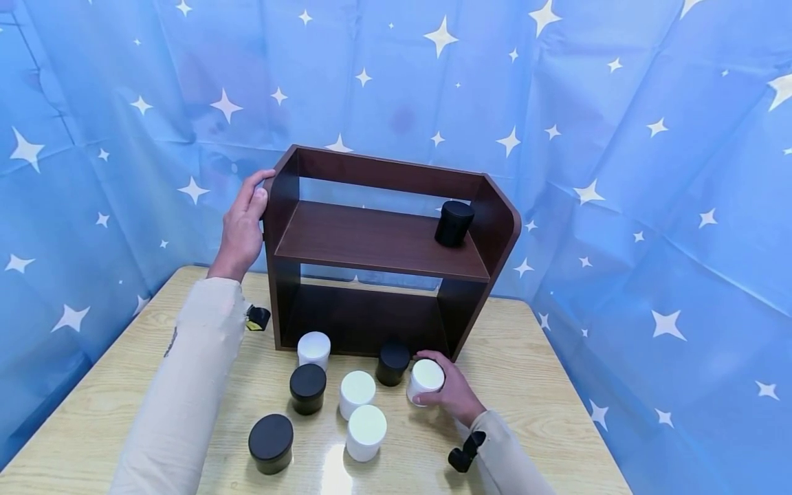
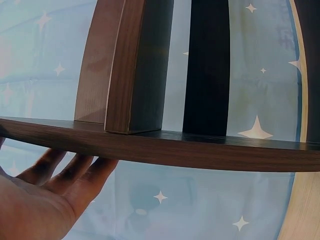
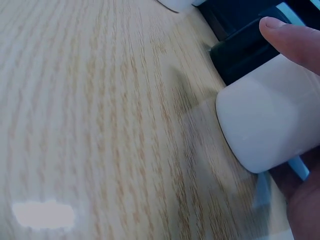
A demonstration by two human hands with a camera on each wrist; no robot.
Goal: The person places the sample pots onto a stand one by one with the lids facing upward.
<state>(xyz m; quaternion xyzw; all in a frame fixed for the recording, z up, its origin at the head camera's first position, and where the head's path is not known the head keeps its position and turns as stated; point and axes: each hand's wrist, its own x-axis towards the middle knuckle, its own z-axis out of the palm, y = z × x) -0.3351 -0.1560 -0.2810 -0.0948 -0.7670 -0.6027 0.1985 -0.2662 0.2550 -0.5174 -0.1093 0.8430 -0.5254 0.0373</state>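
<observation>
A dark brown two-tier shelf (image 1: 383, 237) stands on the table. Against the outer face of its left side panel (image 2: 210, 156) rests my left hand (image 1: 241, 230), fingers extended. My right hand (image 1: 454, 392) holds a white jar (image 1: 425, 381) in front of the shelf's right end, thumb and fingers on either side of it. In the right wrist view this white jar (image 3: 270, 115) is close to a black jar (image 3: 245, 55); whether its base touches the table cannot be told. Another black jar (image 1: 454, 224) stands on the upper tier at the right.
Left of the held jar stand white jars (image 1: 357, 393) and black jars (image 1: 308, 388), several in all. The frontmost black jar (image 1: 270, 443) is at the left. The wooden table (image 1: 526, 412) meets a blue star-patterned curtain (image 1: 650, 206) behind and at the sides.
</observation>
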